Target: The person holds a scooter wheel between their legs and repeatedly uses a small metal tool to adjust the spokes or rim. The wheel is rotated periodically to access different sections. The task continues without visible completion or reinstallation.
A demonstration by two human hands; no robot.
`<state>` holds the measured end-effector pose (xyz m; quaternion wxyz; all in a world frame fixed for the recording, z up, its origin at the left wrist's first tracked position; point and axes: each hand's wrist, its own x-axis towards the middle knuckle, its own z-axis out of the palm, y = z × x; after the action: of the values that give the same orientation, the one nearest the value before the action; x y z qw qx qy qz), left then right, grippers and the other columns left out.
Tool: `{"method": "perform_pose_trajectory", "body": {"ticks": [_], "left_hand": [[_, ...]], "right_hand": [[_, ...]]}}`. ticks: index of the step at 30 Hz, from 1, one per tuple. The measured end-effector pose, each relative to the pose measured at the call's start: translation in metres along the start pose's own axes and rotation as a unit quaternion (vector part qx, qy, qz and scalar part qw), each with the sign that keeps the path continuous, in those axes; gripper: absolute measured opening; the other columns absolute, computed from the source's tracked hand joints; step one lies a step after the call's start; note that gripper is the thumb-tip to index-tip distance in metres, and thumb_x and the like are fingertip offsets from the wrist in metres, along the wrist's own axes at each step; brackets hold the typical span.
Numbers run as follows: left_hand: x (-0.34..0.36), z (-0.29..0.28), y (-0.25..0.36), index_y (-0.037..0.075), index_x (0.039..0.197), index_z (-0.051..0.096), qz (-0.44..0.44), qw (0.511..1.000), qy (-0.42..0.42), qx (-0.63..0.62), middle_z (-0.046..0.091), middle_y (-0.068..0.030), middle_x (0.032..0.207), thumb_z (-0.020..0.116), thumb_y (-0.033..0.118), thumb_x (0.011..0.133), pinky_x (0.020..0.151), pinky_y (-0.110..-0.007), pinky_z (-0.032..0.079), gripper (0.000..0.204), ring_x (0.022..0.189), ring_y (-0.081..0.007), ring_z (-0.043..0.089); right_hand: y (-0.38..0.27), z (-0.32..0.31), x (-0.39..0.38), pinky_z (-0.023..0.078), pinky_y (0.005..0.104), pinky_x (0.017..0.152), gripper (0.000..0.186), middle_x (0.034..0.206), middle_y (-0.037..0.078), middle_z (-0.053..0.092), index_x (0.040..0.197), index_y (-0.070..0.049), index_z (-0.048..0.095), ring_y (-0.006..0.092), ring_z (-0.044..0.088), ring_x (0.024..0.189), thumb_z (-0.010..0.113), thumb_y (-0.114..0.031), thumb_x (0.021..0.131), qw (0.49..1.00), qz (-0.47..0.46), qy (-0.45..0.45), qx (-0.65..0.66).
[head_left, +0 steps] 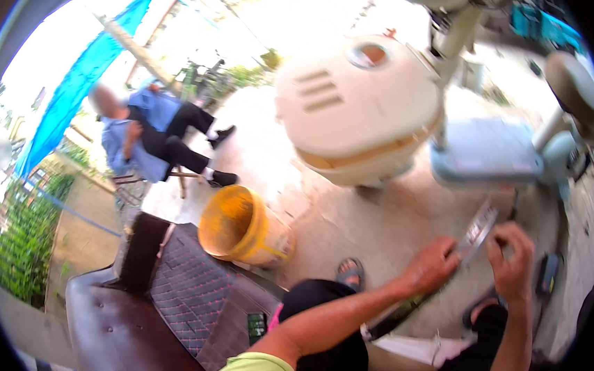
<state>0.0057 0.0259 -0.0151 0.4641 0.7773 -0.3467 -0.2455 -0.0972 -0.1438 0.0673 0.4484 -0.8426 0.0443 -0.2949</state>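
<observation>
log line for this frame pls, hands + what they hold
left hand: gripping long flat metal strip | right hand: pinching same strip higher up | nearby: yellow bucket, beige machine housing | background: seated person

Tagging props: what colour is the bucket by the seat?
Yellow-orange bucket, lying tilted on the ground; head view shows it best.

Lime-green short sleeves, black trousers, sandals

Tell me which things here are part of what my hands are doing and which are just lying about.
In hand: left hand and right hand, both holding the long flat metal strip.

Lying about: yellow bucket, brown seat, big beige machine housing.
</observation>
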Motion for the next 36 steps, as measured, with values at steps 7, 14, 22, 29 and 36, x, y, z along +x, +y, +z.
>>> {"method": "perform_pose_trajectory", "body": {"ticks": [7,14,22,29,36], "left_hand": [[-0.007,0.001,-0.013,-0.001,0.108,0.059,0.052,0.998,0.041,-0.014,0.06,-0.0259,0.105,0.057,0.025,0.097,0.088,-0.049,0.046,0.028,0.1,-0.0445,0.058],[-0.011,0.019,-0.016,0.001,0.104,0.057,0.051,0.994,0.084,-0.053,0.06,-0.0242,0.104,0.054,0.03,0.1,0.085,-0.052,0.046,0.029,0.099,-0.0459,0.057],[-0.004,0.029,-0.017,0.0,0.114,0.059,0.063,0.992,0.103,-0.045,0.061,-0.026,0.11,0.051,0.036,0.104,0.088,-0.051,0.047,0.038,0.103,-0.0455,0.058],[-0.002,0.022,-0.004,0.0,0.115,0.058,0.059,0.994,0.077,-0.055,0.061,-0.0251,0.11,0.053,0.036,0.104,0.089,-0.049,0.048,0.038,0.103,-0.0449,0.058],[-0.001,0.022,0.005,0.001,0.112,0.059,0.056,0.996,0.048,-0.046,0.06,-0.0248,0.108,0.053,0.037,0.103,0.089,-0.048,0.047,0.038,0.103,-0.0446,0.057]], "right_hand": [[0.047,0.015,-0.045,0.047,0.0301,0.065,0.009,0.077,0.009,0.062,0.09,0.004,0.065,0.0147,0.058,0.069,0.068,-0.003,0.085,0.984,0.163,-0.067,-0.006],[0.072,0.048,-0.059,0.047,0.0269,0.067,0.011,0.079,0.002,0.064,0.099,0.003,0.068,0.0093,0.057,0.075,0.064,-0.005,0.092,0.971,0.198,-0.131,0.006],[0.088,0.069,-0.085,0.05,0.0249,0.081,0.023,0.104,0.0,0.069,0.115,0.001,0.067,0.0082,0.062,0.091,0.067,-0.018,0.102,0.923,0.271,-0.025,0.272],[0.11,0.074,-0.095,0.049,0.0256,0.087,0.019,0.106,0.0,0.068,0.115,0.002,0.067,0.0098,0.061,0.095,0.066,-0.011,0.101,0.943,0.198,0.014,0.266],[0.104,0.066,-0.098,0.048,0.0261,0.084,0.014,0.099,-0.001,0.065,0.107,0.001,0.068,0.0093,0.058,0.091,0.063,-0.012,0.104,0.97,0.18,0.009,0.161]]}}
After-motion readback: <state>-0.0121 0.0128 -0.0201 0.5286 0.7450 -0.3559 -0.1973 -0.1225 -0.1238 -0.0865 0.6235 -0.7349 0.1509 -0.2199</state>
